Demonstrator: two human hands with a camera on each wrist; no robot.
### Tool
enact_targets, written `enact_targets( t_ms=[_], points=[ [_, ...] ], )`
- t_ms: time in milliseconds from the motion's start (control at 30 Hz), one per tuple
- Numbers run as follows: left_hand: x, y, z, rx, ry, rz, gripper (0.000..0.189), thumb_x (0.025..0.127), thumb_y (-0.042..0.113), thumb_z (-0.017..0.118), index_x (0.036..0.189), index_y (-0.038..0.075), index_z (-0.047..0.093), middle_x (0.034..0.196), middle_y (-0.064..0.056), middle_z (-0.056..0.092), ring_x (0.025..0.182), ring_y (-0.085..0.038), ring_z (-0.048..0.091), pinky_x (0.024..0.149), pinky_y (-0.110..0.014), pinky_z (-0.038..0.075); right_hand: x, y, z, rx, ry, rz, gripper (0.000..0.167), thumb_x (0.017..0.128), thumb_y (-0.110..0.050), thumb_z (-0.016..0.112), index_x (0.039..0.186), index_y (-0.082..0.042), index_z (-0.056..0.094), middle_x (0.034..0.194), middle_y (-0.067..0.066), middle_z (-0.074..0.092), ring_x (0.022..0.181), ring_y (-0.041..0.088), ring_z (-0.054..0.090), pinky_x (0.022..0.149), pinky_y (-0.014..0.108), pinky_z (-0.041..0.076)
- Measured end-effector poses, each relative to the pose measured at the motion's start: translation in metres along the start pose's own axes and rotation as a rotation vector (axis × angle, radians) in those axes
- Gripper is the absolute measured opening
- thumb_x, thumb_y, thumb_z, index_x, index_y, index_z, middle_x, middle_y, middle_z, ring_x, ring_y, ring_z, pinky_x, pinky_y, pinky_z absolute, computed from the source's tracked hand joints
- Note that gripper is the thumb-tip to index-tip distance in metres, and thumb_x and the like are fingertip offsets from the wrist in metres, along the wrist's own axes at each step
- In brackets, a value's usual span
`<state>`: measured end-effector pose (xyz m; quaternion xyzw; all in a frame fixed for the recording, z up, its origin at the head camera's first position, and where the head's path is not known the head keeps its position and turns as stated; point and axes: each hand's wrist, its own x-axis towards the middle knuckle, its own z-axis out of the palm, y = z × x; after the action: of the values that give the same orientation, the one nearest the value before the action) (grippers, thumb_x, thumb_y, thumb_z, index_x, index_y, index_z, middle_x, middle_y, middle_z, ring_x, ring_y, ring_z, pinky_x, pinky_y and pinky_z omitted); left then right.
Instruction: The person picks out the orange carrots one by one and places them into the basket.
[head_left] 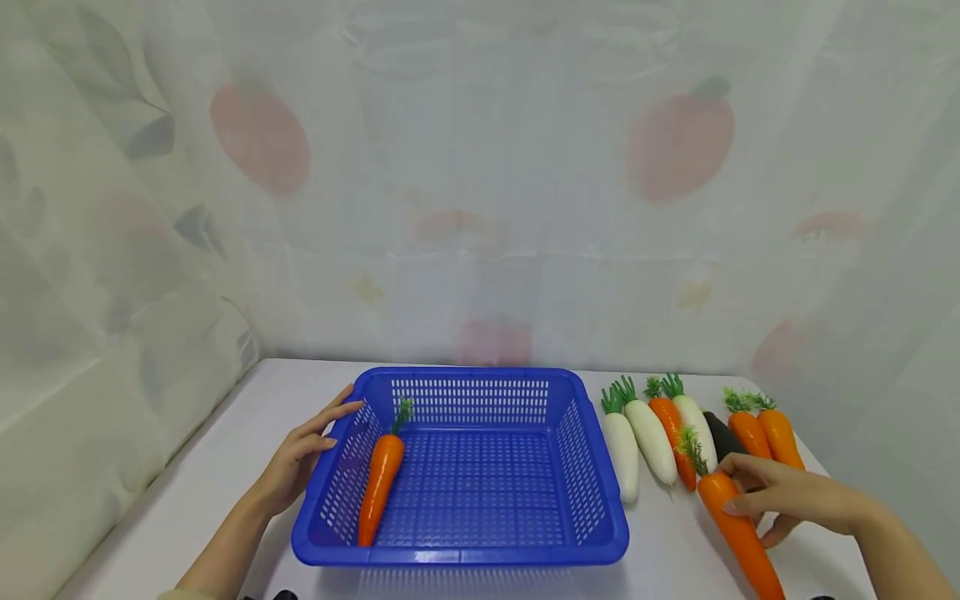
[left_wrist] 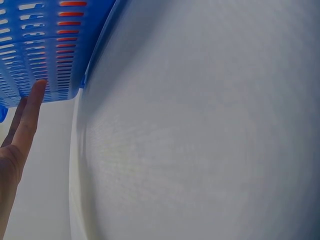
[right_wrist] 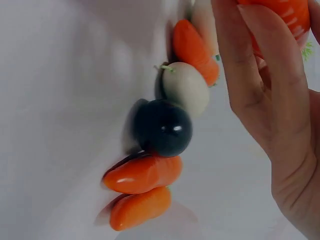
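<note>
A blue plastic basket with slotted walls stands on the white table. One orange carrot with a green top lies inside along its left wall. My left hand rests at the basket's left side, its extended fingers touching the rim and outer wall; the left wrist view shows two straight fingers against the slots. To the right of the basket, my right hand grips another carrot between thumb and fingers, its leafy end pointing away. That carrot overlaps the table's front right area in the head view.
Right of the basket lies a row of vegetables: white radishes, a carrot, a dark rounded vegetable and two more carrots at the far right. A pale patterned curtain hangs behind the table.
</note>
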<state>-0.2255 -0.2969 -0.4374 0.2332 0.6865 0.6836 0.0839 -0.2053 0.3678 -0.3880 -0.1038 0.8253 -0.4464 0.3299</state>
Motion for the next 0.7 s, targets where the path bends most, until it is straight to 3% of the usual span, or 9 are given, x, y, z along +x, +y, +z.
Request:
enact_targets(
  t_ms=[333,567,700],
  points=[
    [0.000,0.001,0.000,0.003,0.008,-0.004,0.053,0.100,0.008,0.029,0.153,0.001,0.028,0.170,0.006,0.000,0.135,0.007,0.045,0.096,-0.026,0.055,-0.003,-0.024,-0.002,-0.011,0.022,-0.122,0.046,0.101,-0.020,0.050,0.138,0.001,0.034,0.129,0.019,0.049,0.093,0.023,0.065,0.076,0.043,0.062],
    [0.000,0.001,0.001,0.003,0.007,-0.002,0.053,0.100,0.008,0.029,0.153,0.000,0.028,0.170,0.005,-0.001,0.135,0.007,0.046,0.096,-0.026,0.055,-0.004,-0.050,0.000,-0.081,0.088,-0.173,0.049,0.101,-0.022,0.051,0.142,0.000,0.033,0.129,0.023,0.053,0.097,0.028,0.072,0.078,0.040,0.062],
    [0.000,0.001,0.001,0.000,-0.001,0.003,0.054,0.100,0.007,0.028,0.153,0.000,0.027,0.170,0.004,-0.002,0.136,0.007,0.045,0.097,-0.025,0.055,-0.001,-0.064,0.001,-0.099,0.115,-0.207,0.047,0.102,-0.022,0.050,0.140,0.000,0.034,0.125,0.023,0.056,0.100,0.025,0.070,0.078,0.041,0.062]
  ],
)
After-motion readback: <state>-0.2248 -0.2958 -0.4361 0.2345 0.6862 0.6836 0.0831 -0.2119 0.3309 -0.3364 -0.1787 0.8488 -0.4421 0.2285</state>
